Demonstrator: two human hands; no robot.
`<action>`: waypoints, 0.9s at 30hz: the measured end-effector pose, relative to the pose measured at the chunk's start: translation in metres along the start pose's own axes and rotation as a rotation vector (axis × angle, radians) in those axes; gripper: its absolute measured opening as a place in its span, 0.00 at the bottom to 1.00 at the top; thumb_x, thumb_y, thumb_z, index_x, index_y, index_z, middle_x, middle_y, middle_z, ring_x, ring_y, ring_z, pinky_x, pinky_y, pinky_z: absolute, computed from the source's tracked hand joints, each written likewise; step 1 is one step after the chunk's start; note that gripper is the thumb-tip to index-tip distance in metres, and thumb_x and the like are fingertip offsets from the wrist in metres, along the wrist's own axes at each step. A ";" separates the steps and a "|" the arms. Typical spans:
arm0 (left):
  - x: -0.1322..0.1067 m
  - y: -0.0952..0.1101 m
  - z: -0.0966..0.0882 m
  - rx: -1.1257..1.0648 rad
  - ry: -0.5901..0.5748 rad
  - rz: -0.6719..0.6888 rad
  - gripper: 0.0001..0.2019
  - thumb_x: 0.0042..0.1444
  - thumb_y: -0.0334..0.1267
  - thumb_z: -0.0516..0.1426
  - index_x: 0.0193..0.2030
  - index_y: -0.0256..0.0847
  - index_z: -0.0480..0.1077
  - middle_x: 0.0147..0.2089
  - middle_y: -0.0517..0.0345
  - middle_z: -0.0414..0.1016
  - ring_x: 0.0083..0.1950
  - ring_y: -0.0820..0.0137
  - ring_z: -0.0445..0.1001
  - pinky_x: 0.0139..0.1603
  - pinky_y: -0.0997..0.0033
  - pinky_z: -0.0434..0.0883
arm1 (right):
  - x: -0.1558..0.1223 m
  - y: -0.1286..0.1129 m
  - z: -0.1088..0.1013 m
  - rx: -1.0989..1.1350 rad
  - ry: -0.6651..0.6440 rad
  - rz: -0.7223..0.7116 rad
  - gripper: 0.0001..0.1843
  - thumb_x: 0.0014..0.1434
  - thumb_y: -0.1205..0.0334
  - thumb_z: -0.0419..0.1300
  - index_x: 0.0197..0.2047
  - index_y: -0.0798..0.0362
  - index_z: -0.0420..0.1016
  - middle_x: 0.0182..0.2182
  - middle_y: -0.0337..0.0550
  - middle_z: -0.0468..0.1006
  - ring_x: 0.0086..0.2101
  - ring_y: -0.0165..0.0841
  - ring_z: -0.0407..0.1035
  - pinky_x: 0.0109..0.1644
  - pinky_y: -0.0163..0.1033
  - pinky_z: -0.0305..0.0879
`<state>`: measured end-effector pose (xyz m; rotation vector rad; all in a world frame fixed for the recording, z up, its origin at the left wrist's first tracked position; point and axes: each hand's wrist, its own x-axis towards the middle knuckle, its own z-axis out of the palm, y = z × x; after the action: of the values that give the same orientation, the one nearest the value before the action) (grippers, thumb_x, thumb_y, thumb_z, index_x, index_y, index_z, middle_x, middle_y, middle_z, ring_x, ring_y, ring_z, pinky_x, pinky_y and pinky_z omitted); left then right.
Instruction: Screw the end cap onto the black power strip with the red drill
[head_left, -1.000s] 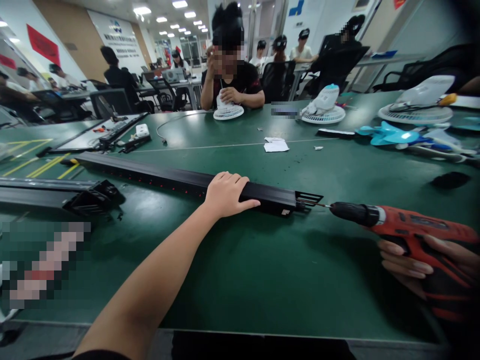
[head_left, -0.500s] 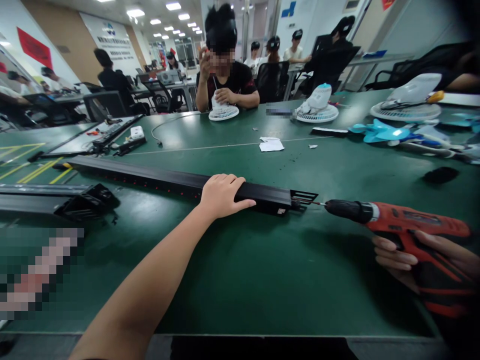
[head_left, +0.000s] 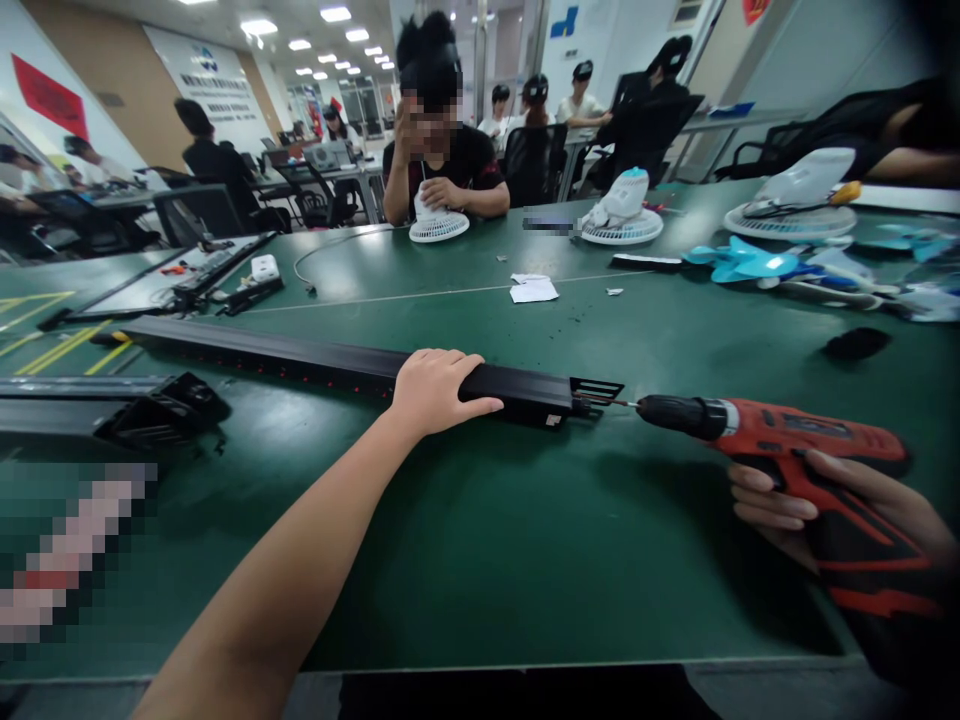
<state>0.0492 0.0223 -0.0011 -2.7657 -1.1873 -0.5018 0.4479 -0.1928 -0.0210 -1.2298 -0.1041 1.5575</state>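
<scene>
A long black profile [head_left: 330, 362] with small red dots along its near side lies across the green table [head_left: 480, 560]. My left hand [head_left: 435, 390] is wrapped over its top near the right end, thumb along the near edge. At that end a slotted black bracket [head_left: 598, 388] sticks out. My right hand [head_left: 787, 500] grips the handle of a red and black cordless drill [head_left: 806, 425]. The drill points left, and its thin bit [head_left: 626, 403] reaches to the bracket end of the profile. Whether the tip sits in a screw is too small to tell.
Another black profile [head_left: 75, 410] lies at the left. Across the table a person [head_left: 450, 150] handles a white fan part [head_left: 439, 226]. White paper [head_left: 534, 288], a fan base [head_left: 622, 210] and blue fan blades [head_left: 742, 262] lie at the back and right.
The whole view has shifted slightly, so everything sits a little further left. Both hands keep their grips, and the drill bit stays at the profile's end.
</scene>
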 end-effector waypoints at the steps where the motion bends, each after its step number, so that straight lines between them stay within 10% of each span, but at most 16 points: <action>1: 0.001 0.000 -0.001 -0.007 -0.015 -0.006 0.34 0.66 0.72 0.56 0.63 0.47 0.78 0.57 0.51 0.85 0.58 0.52 0.81 0.65 0.50 0.71 | 0.000 0.000 -0.001 -0.001 -0.005 0.000 0.25 0.41 0.53 0.78 0.36 0.44 0.69 0.27 0.39 0.61 0.23 0.32 0.52 0.21 0.39 0.72; 27: 0.003 -0.001 -0.007 -0.001 -0.142 0.027 0.41 0.64 0.73 0.57 0.73 0.45 0.70 0.72 0.42 0.75 0.75 0.45 0.70 0.79 0.35 0.58 | -0.003 0.000 -0.001 -0.109 -0.042 -0.011 0.24 0.45 0.45 0.78 0.35 0.45 0.70 0.24 0.36 0.56 0.23 0.33 0.51 0.21 0.39 0.64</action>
<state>0.0483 0.0233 0.0067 -2.8558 -1.1757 -0.3082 0.4478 -0.1957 -0.0196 -1.2792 -0.2247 1.5851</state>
